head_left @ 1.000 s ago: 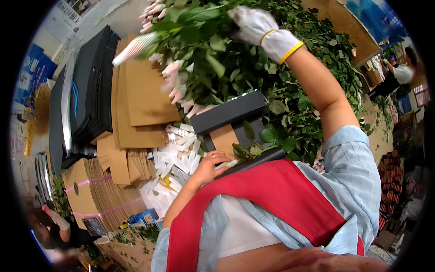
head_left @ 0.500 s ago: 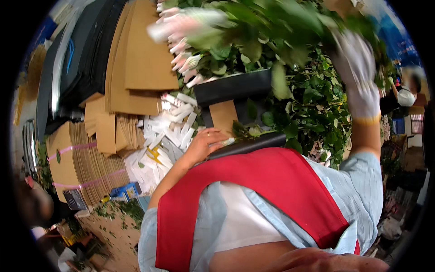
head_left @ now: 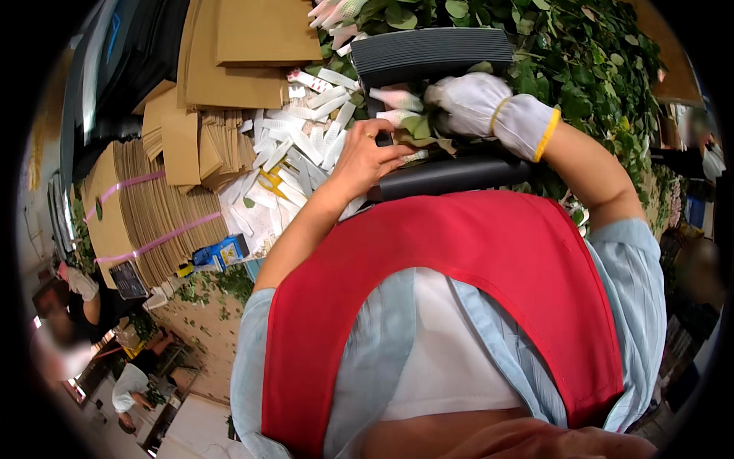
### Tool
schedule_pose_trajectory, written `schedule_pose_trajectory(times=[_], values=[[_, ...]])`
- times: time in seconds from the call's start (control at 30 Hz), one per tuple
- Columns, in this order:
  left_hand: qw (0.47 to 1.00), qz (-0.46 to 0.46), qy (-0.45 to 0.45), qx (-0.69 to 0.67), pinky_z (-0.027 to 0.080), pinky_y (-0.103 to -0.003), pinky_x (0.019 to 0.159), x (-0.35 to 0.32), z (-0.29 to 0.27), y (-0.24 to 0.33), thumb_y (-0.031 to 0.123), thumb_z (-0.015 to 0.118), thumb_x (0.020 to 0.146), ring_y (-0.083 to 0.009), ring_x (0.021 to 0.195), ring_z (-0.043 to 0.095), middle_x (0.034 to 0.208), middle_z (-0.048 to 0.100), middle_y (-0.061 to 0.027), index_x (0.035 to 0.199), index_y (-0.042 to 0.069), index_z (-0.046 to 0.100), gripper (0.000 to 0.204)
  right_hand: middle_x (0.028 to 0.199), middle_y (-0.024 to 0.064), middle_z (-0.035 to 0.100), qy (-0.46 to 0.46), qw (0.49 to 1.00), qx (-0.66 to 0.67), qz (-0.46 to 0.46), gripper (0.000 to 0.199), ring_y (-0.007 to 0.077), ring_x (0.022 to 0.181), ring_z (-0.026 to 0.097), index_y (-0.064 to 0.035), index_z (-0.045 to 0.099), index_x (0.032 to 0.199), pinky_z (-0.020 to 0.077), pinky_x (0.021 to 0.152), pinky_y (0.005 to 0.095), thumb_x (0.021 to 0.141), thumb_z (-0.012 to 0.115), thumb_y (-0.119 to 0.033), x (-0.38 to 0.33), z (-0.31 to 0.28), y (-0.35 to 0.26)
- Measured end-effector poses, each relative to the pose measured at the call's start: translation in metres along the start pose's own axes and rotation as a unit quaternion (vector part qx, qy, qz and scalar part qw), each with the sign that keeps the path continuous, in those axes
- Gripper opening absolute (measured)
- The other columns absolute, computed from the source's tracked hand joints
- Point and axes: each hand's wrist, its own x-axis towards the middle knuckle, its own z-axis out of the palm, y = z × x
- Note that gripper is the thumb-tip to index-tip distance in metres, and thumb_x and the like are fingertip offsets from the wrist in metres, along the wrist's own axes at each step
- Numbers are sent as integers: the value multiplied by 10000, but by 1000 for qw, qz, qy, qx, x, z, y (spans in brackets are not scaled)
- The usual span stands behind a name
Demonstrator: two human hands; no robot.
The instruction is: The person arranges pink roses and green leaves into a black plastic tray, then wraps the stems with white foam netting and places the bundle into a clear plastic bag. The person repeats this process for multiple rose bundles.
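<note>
The bare left hand rests with curled fingers on the edge of a dark, ribbed plastic tray, its fingertips pinching a few wrapped stems. The right hand, in a white knitted glove with a yellow cuff, closes over the same bunch of stems and leaves between that tray and a second ribbed black tray above it. The stems wear pale paper sleeves; their lower ends are hidden under the glove. Glossy green leaves pile up behind, cut off by the picture's rim. To the left lie loose white paper strips, yellow scissors half buried among them, and stacks of flat brown cardboard bound with pink bands. A red apron over a light blue shirt covers the bench edge.
</note>
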Motion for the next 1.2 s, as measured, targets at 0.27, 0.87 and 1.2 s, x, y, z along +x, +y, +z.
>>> schedule_pose_trajectory(times=[0.27, 0.87, 1.2], values=[[992, -7, -31, -125, 453, -404, 983, -8, 6, 0, 131, 736, 798, -320, 1210, 537, 1355, 563, -112, 1105, 142, 711, 308, 1057, 129, 700, 80, 995, -30, 57, 355, 316, 924, 697, -130, 653, 1171, 569, 749, 434, 820, 598, -129, -15, 11, 21], [1000, 15, -1, -14, 405, -450, 978, -5, 5, -14, 182, 819, 725, -330, 1154, 548, 1315, 578, -113, 1110, 108, 677, 418, 924, 101, 672, 192, 959, -145, -150, 315, 306, 741, 696, -141, 581, 1209, 546, 635, 455, 919, 486, -220, 3, 43, 25], [978, -84, 16, -188, 459, -400, 994, -8, 18, -21, 25, 765, 749, -350, 1195, 555, 1328, 564, -174, 977, 55, 744, 231, 1109, 167, 656, 323, 944, -53, 48, 509, 300, 946, 676, -168, 522, 1321, 569, 753, 427, 825, 637, -166, 0, -110, 56]])
